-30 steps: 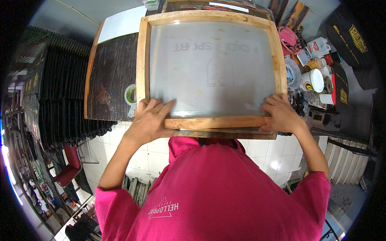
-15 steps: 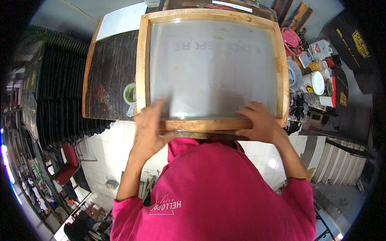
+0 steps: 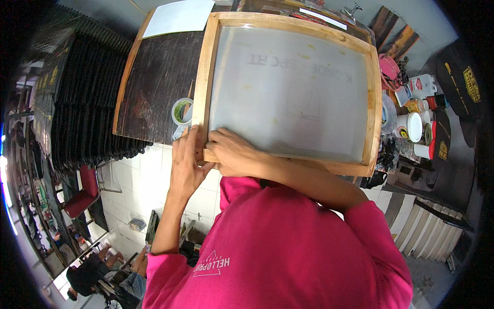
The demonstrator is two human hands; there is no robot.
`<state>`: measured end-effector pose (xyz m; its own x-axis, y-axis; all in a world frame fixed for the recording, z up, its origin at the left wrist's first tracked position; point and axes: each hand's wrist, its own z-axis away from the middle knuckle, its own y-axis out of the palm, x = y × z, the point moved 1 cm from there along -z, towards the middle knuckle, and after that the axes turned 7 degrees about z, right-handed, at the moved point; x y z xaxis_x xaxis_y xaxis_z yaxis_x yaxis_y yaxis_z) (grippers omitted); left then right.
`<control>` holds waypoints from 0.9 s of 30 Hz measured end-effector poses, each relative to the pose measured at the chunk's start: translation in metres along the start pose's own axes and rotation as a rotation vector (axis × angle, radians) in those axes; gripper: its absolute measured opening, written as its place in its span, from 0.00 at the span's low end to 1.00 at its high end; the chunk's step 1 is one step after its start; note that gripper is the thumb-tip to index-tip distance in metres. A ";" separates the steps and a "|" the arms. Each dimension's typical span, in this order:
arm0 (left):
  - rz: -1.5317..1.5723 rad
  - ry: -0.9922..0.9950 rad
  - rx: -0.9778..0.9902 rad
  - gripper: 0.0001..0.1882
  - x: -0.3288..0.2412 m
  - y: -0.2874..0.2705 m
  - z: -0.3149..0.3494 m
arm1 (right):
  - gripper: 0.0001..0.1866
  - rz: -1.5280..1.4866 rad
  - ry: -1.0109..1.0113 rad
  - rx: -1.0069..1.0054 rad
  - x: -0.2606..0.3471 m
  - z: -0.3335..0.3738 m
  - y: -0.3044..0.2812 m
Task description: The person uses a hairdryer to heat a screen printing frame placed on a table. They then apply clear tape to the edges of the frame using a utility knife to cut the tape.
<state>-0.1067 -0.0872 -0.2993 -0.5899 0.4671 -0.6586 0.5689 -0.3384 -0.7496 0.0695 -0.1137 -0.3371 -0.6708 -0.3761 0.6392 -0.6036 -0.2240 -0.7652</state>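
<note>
A screen printing frame [image 3: 207, 77] with pale wooden bars and grey mesh lies on the dark table in front of me. Faint mirrored lettering and an outline show in the mesh. My left hand [image 3: 186, 158] grips the frame's near left corner, fingers along the outer side and thumb by the near bar. Reaching across my body, my right hand [image 3: 230, 152] has its curled fingers pressed together at the inside of that same corner. Whatever may be between those fingers is hidden. Just left of the frame sits a white ring-shaped thing [image 3: 175, 114] with green inside.
Dark table [image 3: 154, 85] extends left, with a white sheet [image 3: 177, 18] at its far side. Tubs and bottles, including a white bucket [image 3: 410, 127], crowd the right. A stack of black panels [image 3: 85, 103] stands left. Another person [image 3: 87, 275] is low at lower left.
My right hand has moved left from the near right bar to the near left corner. My left hand has closed on that corner. The view has shifted and turned slightly.
</note>
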 end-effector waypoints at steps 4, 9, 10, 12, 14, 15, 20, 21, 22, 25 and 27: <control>-0.172 0.068 0.044 0.53 -0.009 -0.004 -0.006 | 0.15 0.046 0.027 0.014 -0.003 0.000 -0.006; -0.308 0.262 0.192 0.40 -0.030 0.000 -0.005 | 0.16 0.208 0.271 0.129 -0.009 0.099 -0.052; -0.285 0.308 0.258 0.37 -0.029 0.003 -0.004 | 0.17 0.146 0.408 0.098 -0.013 0.128 -0.064; -0.283 0.280 0.284 0.28 -0.031 0.005 -0.003 | 0.17 0.222 0.584 0.087 -0.021 0.185 -0.088; -0.288 0.289 0.302 0.23 -0.028 0.000 -0.006 | 0.18 0.415 0.655 0.120 -0.027 0.234 -0.114; -0.294 0.316 0.318 0.22 -0.030 0.000 -0.008 | 0.19 0.465 0.680 0.137 -0.029 0.253 -0.123; -0.281 0.312 0.360 0.22 -0.036 0.002 -0.008 | 0.22 0.683 0.784 0.286 -0.033 0.303 -0.155; -0.275 0.301 0.355 0.22 -0.036 0.002 -0.007 | 0.22 0.719 0.778 0.279 -0.035 0.309 -0.153; -0.270 0.289 0.351 0.22 -0.035 0.002 -0.006 | 0.22 0.721 0.766 0.293 -0.038 0.311 -0.149; -0.284 0.315 0.289 0.24 -0.027 0.005 -0.001 | 0.22 0.740 0.680 0.238 -0.039 0.317 -0.141; -0.312 0.309 0.297 0.24 -0.028 0.005 0.000 | 0.22 0.724 0.666 0.202 -0.038 0.316 -0.142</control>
<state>-0.0875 -0.1019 -0.2844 -0.4833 0.7866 -0.3842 0.1801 -0.3402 -0.9230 0.3171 -0.3517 -0.2771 -0.9893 0.0835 -0.1195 0.0880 -0.3117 -0.9461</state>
